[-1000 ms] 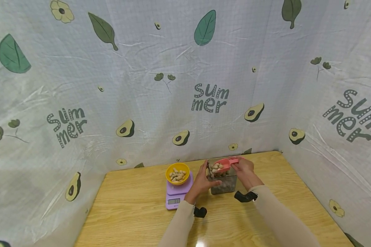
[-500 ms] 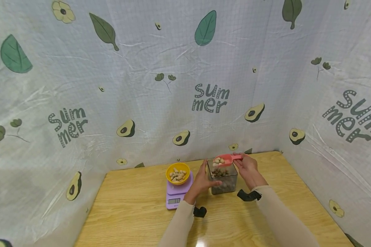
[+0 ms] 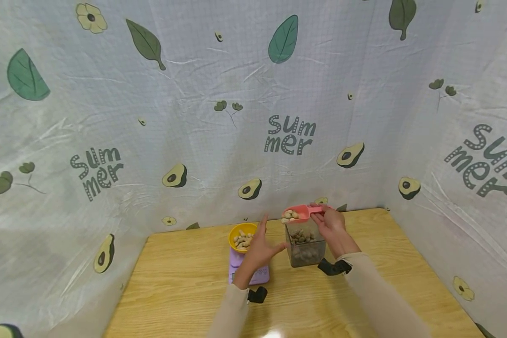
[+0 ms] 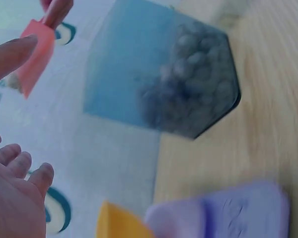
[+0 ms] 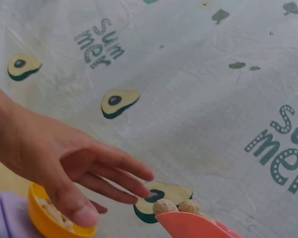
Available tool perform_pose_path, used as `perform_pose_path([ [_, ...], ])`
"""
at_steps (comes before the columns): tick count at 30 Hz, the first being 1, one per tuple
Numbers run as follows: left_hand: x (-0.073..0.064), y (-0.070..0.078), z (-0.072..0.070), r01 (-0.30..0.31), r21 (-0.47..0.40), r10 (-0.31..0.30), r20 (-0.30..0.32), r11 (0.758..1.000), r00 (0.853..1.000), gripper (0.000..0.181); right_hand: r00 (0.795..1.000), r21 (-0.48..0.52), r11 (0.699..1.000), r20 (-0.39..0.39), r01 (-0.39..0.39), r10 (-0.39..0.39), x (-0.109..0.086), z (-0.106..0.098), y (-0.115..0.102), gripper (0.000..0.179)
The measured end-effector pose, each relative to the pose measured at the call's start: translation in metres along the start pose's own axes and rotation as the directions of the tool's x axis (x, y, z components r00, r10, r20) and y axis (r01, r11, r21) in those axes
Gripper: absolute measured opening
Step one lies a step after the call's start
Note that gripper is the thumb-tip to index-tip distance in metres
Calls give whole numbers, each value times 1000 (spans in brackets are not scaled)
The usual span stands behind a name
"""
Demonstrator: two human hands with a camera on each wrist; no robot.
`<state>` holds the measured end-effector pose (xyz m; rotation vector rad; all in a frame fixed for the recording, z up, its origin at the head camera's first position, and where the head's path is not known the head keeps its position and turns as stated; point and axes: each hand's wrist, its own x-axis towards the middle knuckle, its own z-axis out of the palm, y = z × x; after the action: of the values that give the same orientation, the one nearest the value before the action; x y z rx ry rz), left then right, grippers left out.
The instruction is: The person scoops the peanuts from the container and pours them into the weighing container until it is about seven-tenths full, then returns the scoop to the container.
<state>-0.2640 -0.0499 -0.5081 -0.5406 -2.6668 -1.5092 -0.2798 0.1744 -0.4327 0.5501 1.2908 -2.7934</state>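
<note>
My right hand grips the handle of a pink scoop that carries several unshelled peanuts. The scoop is above the rim of a clear square container, which holds more peanuts. My left hand is off the container, fingers spread and holding nothing, between it and a purple kitchen scale. On the scale stands a yellow bowl with peanuts inside; the left hand hides part of both. In the right wrist view, the scoop's tip points toward the open left hand.
A wooden table bears everything. Behind and at both sides hangs a white printed sheet, meeting the table's back edge close behind the container. Each wrist wears a black strap.
The scoop with peanuts has risen out of the container and shifted left. My left hand has let go of the container's side and moved left, now partly covering the scale.
</note>
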Motion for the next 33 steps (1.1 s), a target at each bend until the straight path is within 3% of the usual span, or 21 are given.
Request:
perform_pose_path([
  [5, -10, -11, -25, -2, 27, 4, -81, 1000, 997, 103, 1000, 21, 1000, 12, -15, 15, 0, 13, 7, 48],
  [14, -26, -41, -57, 63, 43, -53, -200, 997, 978, 102, 1000, 24, 1000, -2, -11, 11, 12, 36, 37, 44],
  [19, -29, -60, -64, 87, 88, -70, -180, 992, 981, 109, 1000, 18, 1000, 9, 2, -2, 21, 46, 60, 44],
  [24, -27, -77, -64, 117, 108, -101, -144, 987, 984, 114, 999, -24, 1000, -40, -1, 0, 32, 52, 78, 40],
  [29, -22, -88, -60, 175, 75, -165, -122, 982, 979, 116, 994, -69, 997, -103, 24, -31, 41, 60, 95, 33],
  [33, -19, -95, -57, 186, 34, -181, -109, 982, 977, 117, 993, -89, 995, -103, 53, -62, 44, 67, 108, 29],
])
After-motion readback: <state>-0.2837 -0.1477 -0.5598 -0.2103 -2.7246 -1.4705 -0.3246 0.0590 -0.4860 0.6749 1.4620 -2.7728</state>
